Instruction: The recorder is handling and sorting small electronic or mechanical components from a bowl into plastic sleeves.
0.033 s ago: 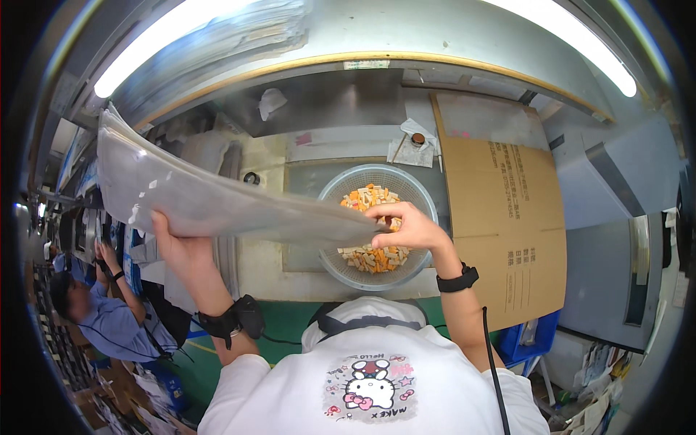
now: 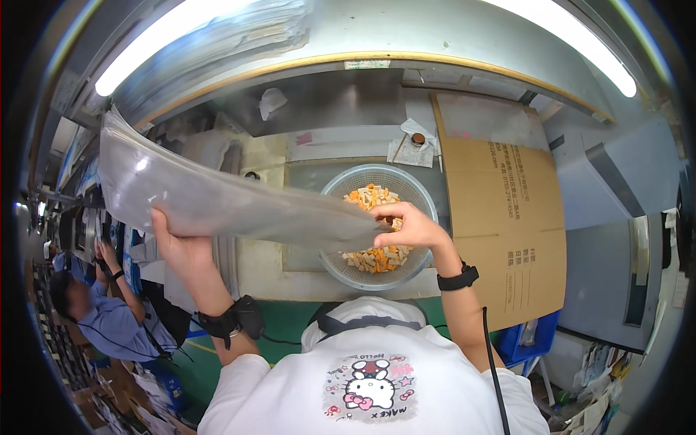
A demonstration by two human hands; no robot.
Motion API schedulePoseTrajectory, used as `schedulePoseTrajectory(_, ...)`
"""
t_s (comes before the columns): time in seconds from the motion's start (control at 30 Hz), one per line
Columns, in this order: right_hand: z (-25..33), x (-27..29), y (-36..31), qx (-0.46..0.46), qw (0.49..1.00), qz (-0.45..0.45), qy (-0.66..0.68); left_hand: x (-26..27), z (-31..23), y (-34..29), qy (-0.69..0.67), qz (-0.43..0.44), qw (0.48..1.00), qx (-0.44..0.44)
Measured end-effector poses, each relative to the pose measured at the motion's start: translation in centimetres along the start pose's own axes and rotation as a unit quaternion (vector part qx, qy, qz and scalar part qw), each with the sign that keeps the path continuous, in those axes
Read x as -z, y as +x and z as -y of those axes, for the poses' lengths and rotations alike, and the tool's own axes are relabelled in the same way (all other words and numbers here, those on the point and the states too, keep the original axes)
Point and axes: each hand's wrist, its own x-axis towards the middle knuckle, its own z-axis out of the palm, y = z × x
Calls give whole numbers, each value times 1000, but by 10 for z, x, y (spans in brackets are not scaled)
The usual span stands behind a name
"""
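Note:
A stack of thin, greyish, see-through plastic sheets (image 2: 239,206) is held up between my hands, above the worktop. My left hand (image 2: 183,239) grips its lower edge near the left end, thumb in front. At the narrow right end, my right hand (image 2: 412,228) pinches the sheets between thumb and fingers. Under that hand stands a round, pale blue-grey plastic basket (image 2: 429,199) filled with small orange and tan block-like pieces (image 2: 373,194). The sheets hide part of the basket and its pieces.
A flattened brown cardboard box (image 2: 500,239) lies right of the basket. Behind it are a small round brown-topped container (image 2: 418,138) and white tissue. A yellow-edged shelf (image 2: 377,56) runs overhead. A blue crate (image 2: 522,341) sits below, and a co-worker (image 2: 119,319) works at far left.
The sheets bow slightly differently, their upper edge now covering more of the small dark round object behind them. Both hands stay almost in place.

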Motion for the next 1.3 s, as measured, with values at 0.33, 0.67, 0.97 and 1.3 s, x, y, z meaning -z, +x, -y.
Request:
schedulePoseTrajectory(0.33, -38, -33, -12, 78, 805, -82, 582, 14, -6, 8, -92, -35, 993, 72)
schedulePoseTrajectory(0.67, 2, -40, 15, 38, 894, -323, 308, 9, -7, 17, -30, -111, 993, 41)
schedulePoseTrajectory(0.97, 1, -37, -2, -32, 841, -323, 434, -10, 6, -4, 137, -25, 987, -82)
schedulePoseTrajectory(1.3, 7, -24, -42, -111, 736, -184, 642, 15, 29, 7, -37, 85, 996, -12)
